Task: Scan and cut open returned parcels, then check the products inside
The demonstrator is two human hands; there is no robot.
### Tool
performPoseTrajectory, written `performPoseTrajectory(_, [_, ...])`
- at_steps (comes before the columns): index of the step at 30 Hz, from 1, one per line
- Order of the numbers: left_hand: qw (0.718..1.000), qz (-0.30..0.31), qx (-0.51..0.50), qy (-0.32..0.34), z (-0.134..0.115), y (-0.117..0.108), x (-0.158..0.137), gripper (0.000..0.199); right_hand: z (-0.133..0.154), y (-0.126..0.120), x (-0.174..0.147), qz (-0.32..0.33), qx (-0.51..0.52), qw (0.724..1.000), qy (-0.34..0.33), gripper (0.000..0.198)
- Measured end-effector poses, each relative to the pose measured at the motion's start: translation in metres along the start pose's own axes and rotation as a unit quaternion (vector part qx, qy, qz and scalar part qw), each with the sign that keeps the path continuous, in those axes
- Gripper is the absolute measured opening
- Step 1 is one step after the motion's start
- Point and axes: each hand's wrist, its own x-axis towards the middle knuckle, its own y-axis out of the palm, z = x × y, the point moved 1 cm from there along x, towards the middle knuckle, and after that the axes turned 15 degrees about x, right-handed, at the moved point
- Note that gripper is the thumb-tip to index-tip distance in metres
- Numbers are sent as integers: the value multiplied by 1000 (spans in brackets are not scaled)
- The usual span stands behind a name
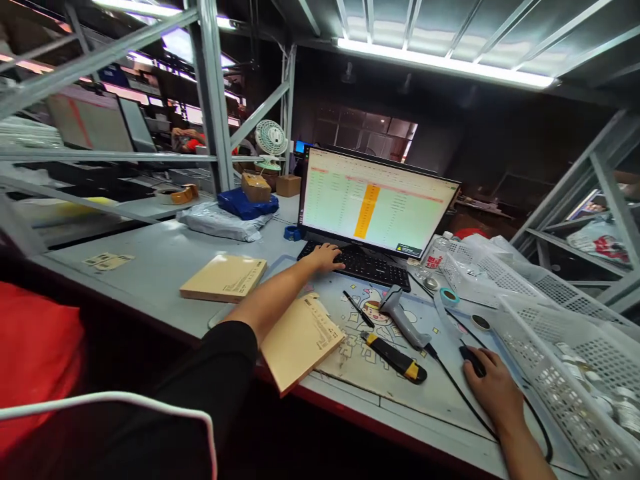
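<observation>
My left hand (325, 257) lies with its fingers spread over the left end of a black keyboard (377, 269). Behind the keyboard, a monitor (335, 200) shows a spreadsheet with an orange column. At the right, my right hand (495, 387) is curled over a black computer mouse (473, 362). Between my hands, on a printed desk mat (345, 363), are a grey barcode scanner (403, 320), a black-and-yellow box cutter (395, 358) and a black pen (359, 309). Under my left forearm lies a tan box (300, 343), overhanging the front edge. Another tan box (225, 277) sits farther left.
White perforated baskets (537, 353) line the right side, one holding several small bottles. Silver and blue packages (225, 220) lie at the back left, near a small fan (271, 138). A white cable (120, 397) crosses the lower left. Metal rack posts (213, 100) stand behind the table.
</observation>
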Motion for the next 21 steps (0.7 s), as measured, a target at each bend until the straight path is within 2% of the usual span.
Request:
performPoseTrajectory(4, [998,-63,-21,-16,40,-6,-71,63,-6,2,2,2,18,1000,-4,62])
performPoseTrajectory(7, [992,-117,-50,-14,53,-3,-147,57,-9,3,4,2,36,999,3,61])
performPoseTrajectory(9, [974,-185,-132,-18,52,5,-206,56,-8,3,4,-11,46,999,2,55])
performPoseTrajectory(12, [947,-217,-209,-109,36,22,-288,51,-2,1,3,-29,56,998,-9,53])
performPoseTrajectory(14, [929,-250,-230,-148,18,34,-325,53,2,-1,2,-24,49,998,-8,59])
performPoseTrajectory(17, [932,-262,-210,-139,-17,49,-345,70,6,-3,2,-14,25,1000,-1,64])
performPoseTrajectory(19, [945,-239,-175,-137,-37,57,-339,81,5,-4,3,-25,17,999,-11,63])
performPoseTrajectory(21, [953,-212,-141,-164,-50,64,-327,79,0,-3,5,-41,19,998,-32,61])
